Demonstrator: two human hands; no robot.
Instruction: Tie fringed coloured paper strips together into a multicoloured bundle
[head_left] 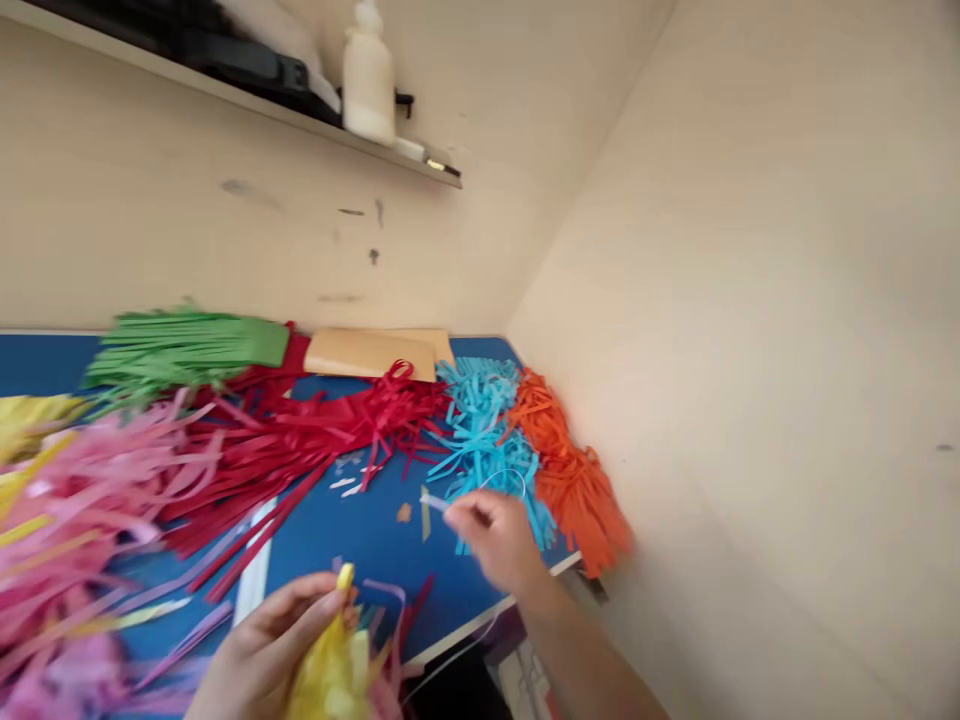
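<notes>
My left hand (274, 635) pinches a yellow paper tassel (330, 665) near its twisted top, and its fringe hangs down. Pink, orange and purple strips show beside and below that tassel. My right hand (499, 540) is closed over the table's right part, finger and thumb pressed together. A short pale piece (433, 502) sticks out from its fingertips, its kind unclear. A thin white string (514, 472) loops above this hand, and a stretch of string runs below the table edge. Blue fringed paper (487, 430) lies just behind my right hand.
On the blue table (315, 540) lie green fringed paper (187, 345), red fringes (300, 430), pink fringes (112, 480), orange fringes (577, 480) and brown folded paper (371, 352). Above, a wall shelf (247, 105) holds a white bottle (369, 85). Walls close off the back and right.
</notes>
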